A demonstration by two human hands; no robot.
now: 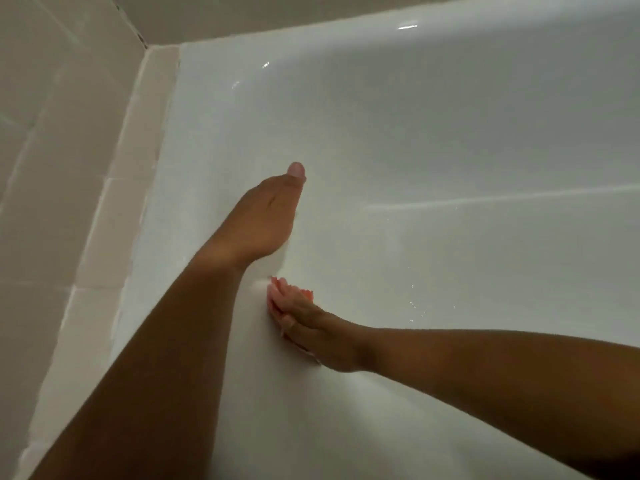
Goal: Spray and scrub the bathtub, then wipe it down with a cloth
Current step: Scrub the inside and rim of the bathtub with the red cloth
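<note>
1. The bathtub (450,133) fills most of the view: white, glossy, with its inner wall sloping down to the right. The tiled wall (52,168) meets its rim along the left.
2. The left hand (266,216) lies edge-on against the inner wall, thumb (297,171) straight and pointing up. Its fingers are hidden behind the palm, so we cannot tell whether they are flat, curled, or holding anything.
3. The right hand (304,323) is just below the left wrist. Its fingers (277,299) are nearly straight and laid against the tub surface, with nothing visible in them.
4. We see no cloth, brush or spray bottle in view.
5. Droplets (412,303) glint to the right of the right hand, so we judge the surface to be wet. The stage is unclear: possibly rinsing or checking by touch, before the cloth wipe.
6. Risks, as we judge them:
   a. A palm could slide on the wet enamel. With both arms reaching in, weight over the rim could then tip the person forward.
   b. Rubbing with bare hands would probably smear residue and leave streaks.
   c. If cleaner remains on the wall, bare skin is exposed to it.
   d. The corner by the tiles could be missed.
</note>
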